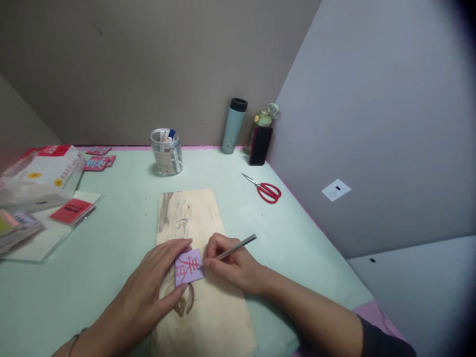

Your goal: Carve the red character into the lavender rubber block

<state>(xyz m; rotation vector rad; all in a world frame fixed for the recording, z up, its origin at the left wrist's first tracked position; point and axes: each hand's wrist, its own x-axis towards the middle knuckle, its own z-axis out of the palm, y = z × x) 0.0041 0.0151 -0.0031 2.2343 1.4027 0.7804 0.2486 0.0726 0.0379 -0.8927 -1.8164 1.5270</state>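
Observation:
A small lilac square piece [189, 273] with red character strokes drawn on it lies on the wooden board [197, 208]. My left hand [159, 277] holds it against the board, with the fingers along its top edge and the thumb at its lower edge. In my right hand [234, 267] is a slim silver pen-shaped tool [241, 243], pinched between thumb and fingers. Its tip meets the right part of the square, among the red strokes; whether it is a blade or a nib is too small to tell.
Red-handled scissors [268, 191] lie right of the board. Behind stand a glass jar [166, 153] of pens, a teal tumbler [234, 129], a green bottle [264, 117] and a phone [261, 146]. At left are a plastic bag [48, 173], packets [72, 211] and pink-and-blue pieces [97, 162].

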